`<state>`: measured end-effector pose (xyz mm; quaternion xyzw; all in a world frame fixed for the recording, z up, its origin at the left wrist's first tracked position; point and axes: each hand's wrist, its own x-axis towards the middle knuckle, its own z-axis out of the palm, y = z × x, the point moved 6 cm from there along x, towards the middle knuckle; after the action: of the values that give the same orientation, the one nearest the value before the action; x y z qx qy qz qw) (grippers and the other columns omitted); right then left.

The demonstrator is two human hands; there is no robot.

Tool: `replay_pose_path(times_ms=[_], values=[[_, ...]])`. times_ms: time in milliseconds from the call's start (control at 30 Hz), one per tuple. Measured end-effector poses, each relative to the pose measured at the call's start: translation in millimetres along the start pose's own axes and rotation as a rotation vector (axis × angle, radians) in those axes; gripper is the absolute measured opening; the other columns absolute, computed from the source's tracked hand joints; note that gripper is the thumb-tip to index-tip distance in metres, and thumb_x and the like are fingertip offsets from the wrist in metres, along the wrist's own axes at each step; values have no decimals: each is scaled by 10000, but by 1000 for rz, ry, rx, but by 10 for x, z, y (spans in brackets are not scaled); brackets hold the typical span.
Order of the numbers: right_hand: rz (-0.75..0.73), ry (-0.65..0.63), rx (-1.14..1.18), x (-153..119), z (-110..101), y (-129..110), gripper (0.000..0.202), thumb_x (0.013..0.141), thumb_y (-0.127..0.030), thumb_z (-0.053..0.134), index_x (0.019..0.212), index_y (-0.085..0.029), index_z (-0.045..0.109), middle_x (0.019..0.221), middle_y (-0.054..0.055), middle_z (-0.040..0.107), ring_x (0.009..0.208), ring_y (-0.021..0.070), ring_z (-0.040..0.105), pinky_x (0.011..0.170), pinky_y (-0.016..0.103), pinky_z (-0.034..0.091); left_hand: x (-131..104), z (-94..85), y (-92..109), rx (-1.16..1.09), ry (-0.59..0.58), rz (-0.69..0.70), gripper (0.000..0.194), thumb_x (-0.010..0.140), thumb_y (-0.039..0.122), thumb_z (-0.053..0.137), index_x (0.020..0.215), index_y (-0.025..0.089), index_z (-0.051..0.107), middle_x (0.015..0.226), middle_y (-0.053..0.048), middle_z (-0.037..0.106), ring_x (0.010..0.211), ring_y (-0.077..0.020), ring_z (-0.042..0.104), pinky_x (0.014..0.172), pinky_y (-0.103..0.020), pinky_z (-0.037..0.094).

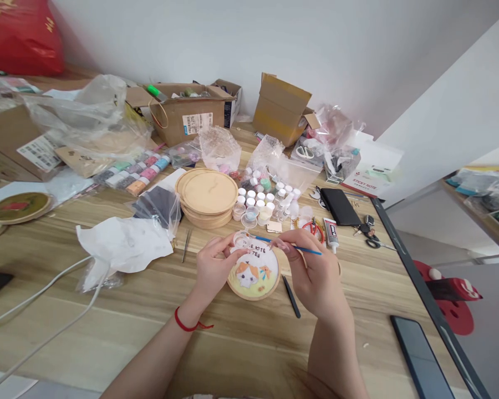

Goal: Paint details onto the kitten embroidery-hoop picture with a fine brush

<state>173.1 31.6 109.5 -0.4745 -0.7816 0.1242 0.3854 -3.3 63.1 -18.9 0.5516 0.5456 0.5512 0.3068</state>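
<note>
My left hand [213, 266] pinches a small clear jar [242, 240] between thumb and fingers, above the top edge of a round wooden plaque [253, 282]. A cat's face, dark lettering and yellow colour cover that plaque, which lies on the table. In my right hand [316, 274] is a slim blue paintbrush [310, 250], held near its middle. Its far end points left and meets the jar's rim; whether it is inside the jar is hard to see. Black tweezers [291, 297] lie just right of the plaque, partly below my right hand.
Stacked round wooden discs [210, 191] and several white-lidded jars [260, 202] stand behind my hands. Metal tweezers [187, 245] and crumpled white paper [125, 244] lie left. On the right are red-handled pliers [315, 228], a glue tube [331, 235] and a phone [419, 354]. Cardboard boxes [191, 111] line the wall.
</note>
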Motion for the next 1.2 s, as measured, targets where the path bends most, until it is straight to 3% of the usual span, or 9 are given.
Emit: replay_pose_path(times_ms=[400, 533, 667, 933, 1200], values=[[-99, 46, -184, 16, 26, -118, 166, 973, -153, 456, 918, -212, 601, 854, 57, 694, 782, 195, 616, 685, 328, 463, 4, -2, 31, -23, 18, 11, 315, 685, 342, 799, 982, 236, 791, 631, 29, 572, 595, -119, 506, 628, -249, 471], [-95, 49, -145, 14, 17, -141, 151, 978, -168, 464, 932, -205, 603, 868, 60, 704, 766, 188, 620, 672, 317, 464, 2, 1, 16, -29, 22, 22, 322, 685, 342, 801, 988, 234, 789, 650, 26, 581, 593, -115, 507, 616, -245, 471], [-77, 73, -77, -10, -13, -125, 116, 980, -191, 482, 958, -210, 594, 871, 46, 704, 775, 175, 627, 687, 301, 475, 4, -4, 7, -12, 28, 25, 339, 684, 364, 805, 996, 234, 787, 632, 29, 568, 597, -118, 514, 607, -241, 468], [-60, 140, -149, 1, -1, -56, 97, 977, -226, 511, 951, -222, 604, 819, 16, 718, 755, 167, 666, 674, 286, 481, 4, -8, 23, 13, 6, 25, 309, 698, 350, 796, 985, 236, 787, 660, 26, 597, 598, -115, 526, 642, -248, 480], [-136, 222, -255, 13, -5, -70, 90, 963, -207, 541, 904, -212, 609, 784, 23, 731, 716, 167, 674, 667, 295, 487, 2, -3, 18, -5, 19, 40, 330, 692, 362, 803, 995, 233, 785, 657, 28, 596, 586, -113, 522, 638, -250, 481]])
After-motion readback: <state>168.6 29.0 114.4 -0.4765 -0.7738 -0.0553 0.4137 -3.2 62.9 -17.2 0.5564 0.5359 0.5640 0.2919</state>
